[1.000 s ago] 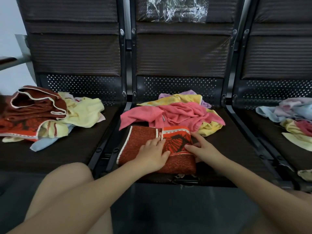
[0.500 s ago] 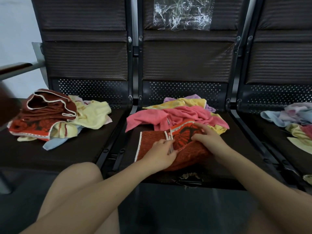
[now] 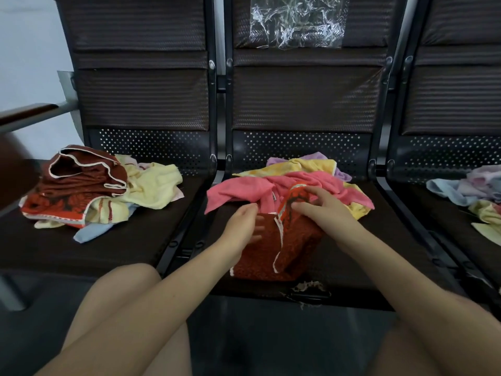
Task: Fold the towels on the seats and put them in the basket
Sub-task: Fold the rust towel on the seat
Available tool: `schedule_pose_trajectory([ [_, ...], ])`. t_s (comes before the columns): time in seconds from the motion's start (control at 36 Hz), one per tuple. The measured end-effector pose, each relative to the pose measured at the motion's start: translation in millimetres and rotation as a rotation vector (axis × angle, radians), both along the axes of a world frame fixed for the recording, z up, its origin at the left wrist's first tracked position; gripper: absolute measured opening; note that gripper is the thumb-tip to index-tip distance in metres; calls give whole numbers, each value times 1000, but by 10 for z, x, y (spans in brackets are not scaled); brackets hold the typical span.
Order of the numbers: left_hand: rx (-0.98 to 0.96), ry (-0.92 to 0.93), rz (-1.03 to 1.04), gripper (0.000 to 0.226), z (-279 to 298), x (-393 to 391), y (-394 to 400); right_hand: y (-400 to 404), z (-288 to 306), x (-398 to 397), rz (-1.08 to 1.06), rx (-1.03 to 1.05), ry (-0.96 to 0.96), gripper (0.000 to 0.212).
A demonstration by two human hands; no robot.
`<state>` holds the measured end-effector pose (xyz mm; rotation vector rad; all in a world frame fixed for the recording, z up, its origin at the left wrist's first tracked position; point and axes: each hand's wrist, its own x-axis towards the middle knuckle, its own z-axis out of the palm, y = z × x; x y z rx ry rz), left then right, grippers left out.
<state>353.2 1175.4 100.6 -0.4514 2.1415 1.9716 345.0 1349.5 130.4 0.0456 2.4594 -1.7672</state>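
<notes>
Both hands are working on the same rust-red towel [image 3: 273,251] on the middle seat [image 3: 352,256]. The left hand [image 3: 245,226] is sitting at the towel's left edge with its fingers curled in around the cloth, so it's gripping the fabric there. The right hand [image 3: 322,206] is pressing down on the upper right part, on the brighter orange patterned band, with the thumb and fingers pinching up a bit of it. The towel is partly folded and bunched, its white-trimmed edge running down the middle, and the lower part is hanging close to the front lip of the seat.

Right behind it, touching it, a pink towel [image 3: 244,189] is lying spread out and crumpled, with a yellow towel [image 3: 311,165] and a lilac one [image 3: 340,173] peeking out underneath and behind.

The left seat [image 3: 108,248] is carrying another heap: a dark brown towel [image 3: 84,175] with white trim on top, a pale yellow towel [image 3: 151,185] beside it, an orange-red patterned one [image 3: 51,207] below, and a light blue corner [image 3: 89,234] sticking out at the front.

The right seat [image 3: 433,221] is holding a pastel pile [image 3: 471,188], cut off at the frame edge. A crinkled clear plastic sheet [image 3: 296,21] is stuck on the middle backrest. I can't see any basket from here.
</notes>
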Motion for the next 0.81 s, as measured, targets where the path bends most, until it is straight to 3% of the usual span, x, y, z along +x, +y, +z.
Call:
schedule_pose_trajectory([
  [0.06, 21, -6, 31, 37, 30, 29, -8, -92, 13, 8, 64, -1, -13, 40],
  [0.14, -62, 19, 14, 68, -15, 11, -63, -215, -9, 22, 250, 47, -128, 30],
  [0.28, -100, -25, -39, 53, -37, 17, -175, -303, -140, -3, 448, 384, -48, 30],
  [0.39, -112, -26, -104, 56, -72, 22, -287, -285, -235, -16, 417, 439, -23, 29],
  [0.44, -151, -28, -134, 57, -93, 8, -333, -254, -288, -23, 384, 526, 8, 38],
  [0.53, -183, -34, -161, 61, -128, 0, -374, -209, -358, -51, 324, 569, -19, 67],
  [0.69, -223, -66, -193, 57, -185, 5, -416, -226, -418, -83, 314, 395, -202, 90],
  [0.75, -347, -48, -204, 59, -210, 22, -418, -265, -425, -64, 304, 350, -229, 91],
  [0.81, -629, -1, -252, 60, -254, 57, -420, -282, -463, -60, 292, 333, -221, 90],
])
